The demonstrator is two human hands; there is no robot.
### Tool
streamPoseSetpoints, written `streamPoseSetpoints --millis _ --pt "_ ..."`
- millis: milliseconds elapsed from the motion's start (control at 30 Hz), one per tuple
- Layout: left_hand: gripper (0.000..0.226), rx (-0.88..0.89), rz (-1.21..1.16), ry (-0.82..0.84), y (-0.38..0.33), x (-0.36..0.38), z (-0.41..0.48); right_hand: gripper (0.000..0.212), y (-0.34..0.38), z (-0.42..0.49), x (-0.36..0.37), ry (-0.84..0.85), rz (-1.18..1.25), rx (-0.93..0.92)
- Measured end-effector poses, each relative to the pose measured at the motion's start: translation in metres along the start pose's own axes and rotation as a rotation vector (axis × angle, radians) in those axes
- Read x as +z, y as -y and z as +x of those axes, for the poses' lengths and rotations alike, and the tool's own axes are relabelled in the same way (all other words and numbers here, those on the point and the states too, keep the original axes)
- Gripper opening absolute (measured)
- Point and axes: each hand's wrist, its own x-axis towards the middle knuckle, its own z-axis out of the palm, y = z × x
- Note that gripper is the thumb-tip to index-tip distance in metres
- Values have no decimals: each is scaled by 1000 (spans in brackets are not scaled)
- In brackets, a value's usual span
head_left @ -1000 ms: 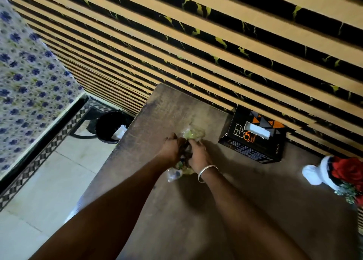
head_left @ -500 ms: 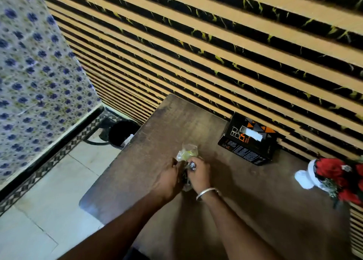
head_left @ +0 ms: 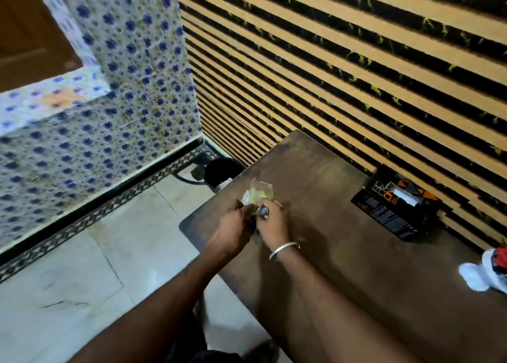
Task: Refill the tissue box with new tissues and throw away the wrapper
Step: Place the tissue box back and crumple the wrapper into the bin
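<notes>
A crumpled clear and yellow-green plastic wrapper (head_left: pixel 258 194) is squeezed between my left hand (head_left: pixel 233 229) and my right hand (head_left: pixel 273 221), above the left part of the brown table (head_left: pixel 343 253). Both hands are closed around it, and only its top sticks out above my fingers. The black and orange tissue box (head_left: pixel 395 210) lies at the table's back edge by the wall, to the right of my hands, with a white tissue showing in its top slot.
A black waste bin (head_left: pixel 222 172) stands on the tiled floor just beyond the table's left end, in the wall corner. A white vase with red flowers (head_left: pixel 485 269) sits at the table's right edge. The slatted wall runs along the back.
My view has swung left and my hands have shifted with the wrapper toward the table's left end, nearer the bin. The wrapper is bunched tighter.
</notes>
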Motion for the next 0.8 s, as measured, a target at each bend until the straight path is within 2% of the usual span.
streamPoseSetpoints --millis 100,267,500,633,800 --pt "21 -28 -22 -60 27 -22 1 18 27 8 25 15 -17 -42" --pt "28 -40 -32 -105 94 -74 17 23 80 30 89 77 -44 -28" --pt "25 -83 -39 -86 209 -171 67 17 179 80 194 152 1 -33" --pt "23 -23 12 -56 242 -212 107 22 218 111 225 154 45 24" --pt "26 44 25 -9 260 -226 163 27 225 149 239 101 105 96"
